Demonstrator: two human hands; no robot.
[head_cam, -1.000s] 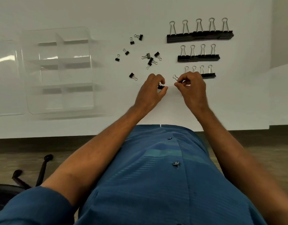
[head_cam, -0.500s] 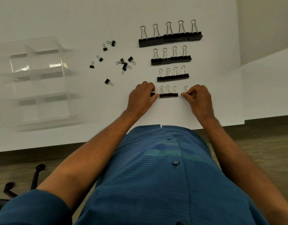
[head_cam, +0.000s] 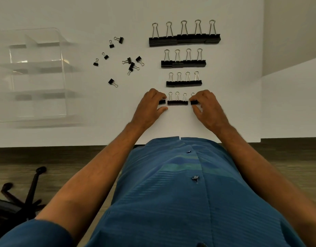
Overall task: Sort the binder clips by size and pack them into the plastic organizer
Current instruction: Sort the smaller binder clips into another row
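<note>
Both hands have spread to the nearest row's ends on the bench, left hand (head_cam: 151, 104) and right hand (head_cam: 206, 106) fingers each pinching a small binder clip (head_cam: 194, 102) by its stiff black body (light, springy, best gripped there).

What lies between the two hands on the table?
In the head view, a short row of three small clips lies between the left hand and the right hand, with a small gap on each side.
</note>
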